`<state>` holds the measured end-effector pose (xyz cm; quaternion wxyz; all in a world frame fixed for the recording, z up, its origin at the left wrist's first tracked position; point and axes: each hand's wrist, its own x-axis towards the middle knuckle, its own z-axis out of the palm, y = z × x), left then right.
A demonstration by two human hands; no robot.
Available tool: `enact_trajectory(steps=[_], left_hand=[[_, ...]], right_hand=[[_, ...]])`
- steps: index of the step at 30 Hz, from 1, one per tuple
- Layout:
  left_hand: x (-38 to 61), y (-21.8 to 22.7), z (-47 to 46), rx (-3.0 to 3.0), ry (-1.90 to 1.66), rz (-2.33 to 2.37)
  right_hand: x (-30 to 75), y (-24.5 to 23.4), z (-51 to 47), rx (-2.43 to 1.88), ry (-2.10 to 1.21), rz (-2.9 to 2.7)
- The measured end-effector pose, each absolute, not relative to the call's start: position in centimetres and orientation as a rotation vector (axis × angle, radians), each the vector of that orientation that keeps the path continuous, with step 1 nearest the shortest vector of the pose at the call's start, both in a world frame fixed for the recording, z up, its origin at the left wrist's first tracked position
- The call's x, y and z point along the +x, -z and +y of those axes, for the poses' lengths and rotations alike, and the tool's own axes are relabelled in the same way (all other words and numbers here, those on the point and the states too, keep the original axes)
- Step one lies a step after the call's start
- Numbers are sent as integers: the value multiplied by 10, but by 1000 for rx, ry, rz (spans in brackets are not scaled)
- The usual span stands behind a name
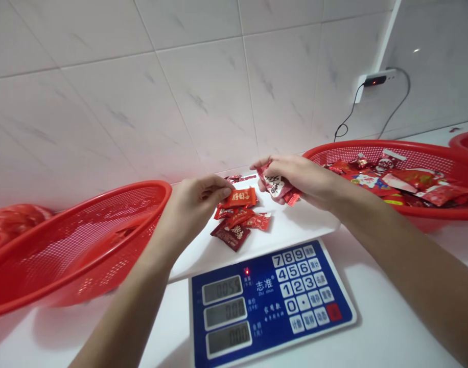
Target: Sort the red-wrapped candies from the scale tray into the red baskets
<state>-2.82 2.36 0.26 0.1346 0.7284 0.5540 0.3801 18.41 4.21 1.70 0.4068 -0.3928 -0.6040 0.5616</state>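
Note:
My left hand (201,204) is closed, with thumb and fingertips pinching the end of an orange-red wrapped candy (242,197). Under and in front of that candy lie several more red packets and a dark red wrapped candy (231,234). They rest on the white pan (295,230) of a digital scale. Over the pan's right side, my right hand (295,179) is wrapped around a bunch of wrapped candies (275,186) in red and pink with white labels. Its palm side is partly hidden. The blue scale panel (272,306) faces me, and its top display seems to read 0.055.
At the right stands a red mesh basket (372,145) of assorted red packets. Another red basket (163,191) is at the left, with a few packets inside. Behind the pan is a tiled wall (203,92). A power strip (375,79) with cables hangs at the back right.

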Motion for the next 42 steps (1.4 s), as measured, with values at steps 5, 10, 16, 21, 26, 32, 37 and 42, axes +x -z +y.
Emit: enact_trajectory(steps=[5,10,16,21,26,32,37,42], left_hand=[[-21,-8,14,2199,-1165,1589],[-13,-14,2,2101,-1213,1245],[-16,-15,1,1927,-1190,1089],[-16,-16,2,1925,-1170,1039],[-12,-15,1,1889,-1256,1034],[-12,-13,4,1804,-1367,1133],[-20,-13,13,1670,-1236,1069],[-23,-12,14,1679,-1262,1057]], right_hand=[[188,-11,42,-877,-1408,-1710],[182,-9,36,-638,-1379,-1973],[177,-9,28,-804,-1195,-1843],[178,-9,30,-754,-1206,-1853],[180,-12,30,-802,-1197,-1843],[183,-19,29,-830,-1231,-1907],[186,-18,38,-820,-1338,-1897],[194,-14,42,-759,-1439,-1897]])
